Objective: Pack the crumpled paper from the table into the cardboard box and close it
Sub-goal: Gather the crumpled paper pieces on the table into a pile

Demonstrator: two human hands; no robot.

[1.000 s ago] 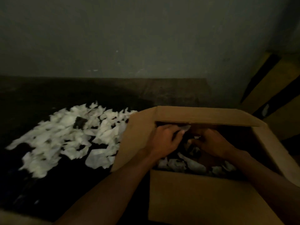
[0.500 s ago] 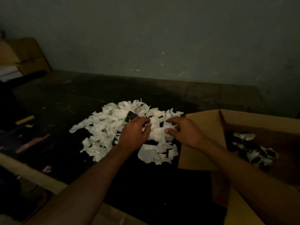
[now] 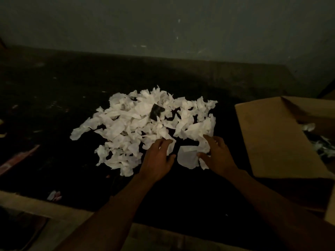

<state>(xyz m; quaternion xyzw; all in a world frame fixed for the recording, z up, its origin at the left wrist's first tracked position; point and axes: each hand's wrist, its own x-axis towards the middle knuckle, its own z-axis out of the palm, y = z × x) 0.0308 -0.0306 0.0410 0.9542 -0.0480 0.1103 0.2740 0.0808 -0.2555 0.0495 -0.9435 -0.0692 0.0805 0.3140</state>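
At the centre of the dark tabletop [image 3: 54,84] lies a loose heap of white crumpled paper [image 3: 137,124], with one dark scrap [image 3: 156,111] among its far pieces. Both forearms enter from the near edge, and the hands meet at the near right corner of the heap.

Left hand [image 3: 157,160]: palm down, fingers gently bent and resting on the paper, thumb stretched toward the right. Whether it grips any piece cannot be told.

Right hand [image 3: 218,156]: fingers curled over a crumpled piece, thumb pressed against it from the near side, so that the piece is pinched between them.

A flatter sheet [image 3: 187,157] lies between the two hands, touching the right thumb.

Right of the heap, near the right hand, stands the box [image 3: 275,138]. It is open, with its left flap tilted out toward the heap. A few pale shreds [image 3: 324,147] show inside it at the right edge of the view.

A grey wall [image 3: 163,24] rises behind the tabletop. Along the near left edge runs a pale cardboard strip [image 3: 45,207], with a small pale bit [image 3: 54,195] just beyond it. A reddish object [image 3: 20,158], dim and blurred, lies at the left edge.
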